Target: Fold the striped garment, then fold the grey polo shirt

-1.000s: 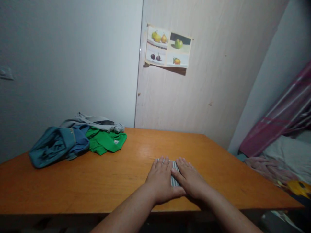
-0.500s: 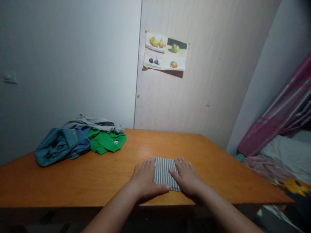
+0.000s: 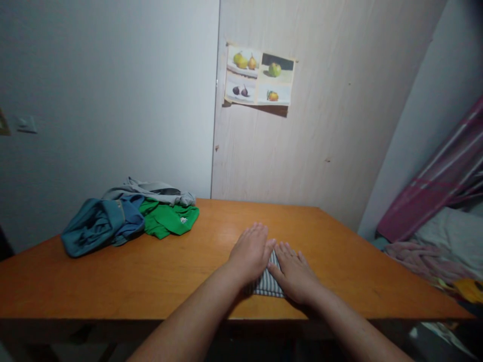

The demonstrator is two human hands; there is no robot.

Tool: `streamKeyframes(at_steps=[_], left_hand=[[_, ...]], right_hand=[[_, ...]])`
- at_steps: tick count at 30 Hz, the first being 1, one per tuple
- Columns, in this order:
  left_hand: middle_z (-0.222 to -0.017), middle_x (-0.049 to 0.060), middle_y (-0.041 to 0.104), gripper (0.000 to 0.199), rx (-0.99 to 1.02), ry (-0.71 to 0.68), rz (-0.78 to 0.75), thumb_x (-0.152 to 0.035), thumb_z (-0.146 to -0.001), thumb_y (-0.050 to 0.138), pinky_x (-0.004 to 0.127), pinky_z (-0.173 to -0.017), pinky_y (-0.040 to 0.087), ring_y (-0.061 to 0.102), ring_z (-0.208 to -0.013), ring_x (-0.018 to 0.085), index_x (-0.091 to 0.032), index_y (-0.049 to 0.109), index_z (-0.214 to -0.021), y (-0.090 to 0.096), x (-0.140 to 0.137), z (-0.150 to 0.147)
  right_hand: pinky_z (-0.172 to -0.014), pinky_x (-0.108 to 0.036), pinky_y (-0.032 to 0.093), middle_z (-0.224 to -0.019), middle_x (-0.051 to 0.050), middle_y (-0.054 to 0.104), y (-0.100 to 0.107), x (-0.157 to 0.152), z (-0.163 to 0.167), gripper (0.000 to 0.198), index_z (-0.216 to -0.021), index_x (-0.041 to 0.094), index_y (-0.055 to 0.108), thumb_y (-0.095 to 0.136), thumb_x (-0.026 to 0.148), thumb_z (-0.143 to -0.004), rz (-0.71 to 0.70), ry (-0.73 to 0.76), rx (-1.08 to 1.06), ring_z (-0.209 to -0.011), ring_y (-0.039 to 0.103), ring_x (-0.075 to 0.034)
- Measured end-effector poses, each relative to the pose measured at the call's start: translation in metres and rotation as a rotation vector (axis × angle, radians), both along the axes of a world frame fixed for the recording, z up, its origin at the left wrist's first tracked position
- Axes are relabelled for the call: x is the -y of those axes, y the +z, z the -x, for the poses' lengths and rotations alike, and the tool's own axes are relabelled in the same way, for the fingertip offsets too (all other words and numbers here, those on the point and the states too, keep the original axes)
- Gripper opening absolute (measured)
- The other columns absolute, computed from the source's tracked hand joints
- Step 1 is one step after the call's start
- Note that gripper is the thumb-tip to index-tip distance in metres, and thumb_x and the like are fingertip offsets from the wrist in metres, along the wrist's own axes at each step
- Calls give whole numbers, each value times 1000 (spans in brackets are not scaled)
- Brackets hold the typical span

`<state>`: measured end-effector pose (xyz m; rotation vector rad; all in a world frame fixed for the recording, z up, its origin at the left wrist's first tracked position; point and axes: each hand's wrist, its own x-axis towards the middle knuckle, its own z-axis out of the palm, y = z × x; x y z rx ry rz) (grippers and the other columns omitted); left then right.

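Grey-and-white striped fabric, folded into a flat rectangle (image 3: pixel 270 286), lies near the front edge under straight, ungripping fingers: the left hand (image 3: pixel 249 256) spans its left part, fingers close together, while the right hand (image 3: pixel 297 274) lies flat along its right side, fingers slightly spread, thumb across it. Around them stretches an orange-brown wooden table (image 3: pixel 151 281); farther left sit a crumpled bright-green garment (image 3: pixel 169 218) and a bunched teal cloth garment (image 3: pixel 92 226).

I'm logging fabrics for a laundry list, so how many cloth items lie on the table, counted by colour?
Grey-and-white striped cloth: 1
Green garment: 1
Light grey garment: 1
Blue-teal bundle: 1 (may be several pieces; can't tell)
Total: 4, counting the bundle as one
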<state>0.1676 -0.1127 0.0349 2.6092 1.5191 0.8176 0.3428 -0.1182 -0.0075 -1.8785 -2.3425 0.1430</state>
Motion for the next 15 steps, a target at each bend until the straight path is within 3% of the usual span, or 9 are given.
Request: streamKeyframes(at_steps=[3, 6, 15], left_hand=[[-160, 17, 36, 73, -95, -75, 117, -60, -101, 20, 49, -123, 23, 29, -151, 29, -10, 44, -150, -21, 3, -14], [-161, 15, 36, 80, -150, -48, 169, -67, -99, 15, 54, -123, 19, 26, -152, 30, -14, 43, -151, -35, 6, -13], [-161, 15, 34, 87, -223, -29, 145, -73, -96, 14, 53, -123, 19, 27, -151, 30, -14, 40, -154, -34, 7, -10]], right_hand=[[-123, -53, 9, -166, -12, 18, 0, 0, 0, 72, -160, 9, 24, 21, 50, -101, 11, -6, 11, -155, 10, -29], [-124, -52, 8, -167, -10, 14, 1, 0, -1, 71, -160, 9, 22, 20, 48, -100, 36, 4, 28, -155, 8, -28], [-124, -53, 3, -167, -10, 14, 10, 11, -6, 77, -161, 12, 21, 22, 59, -99, 54, 22, -64, -155, 5, -28]])
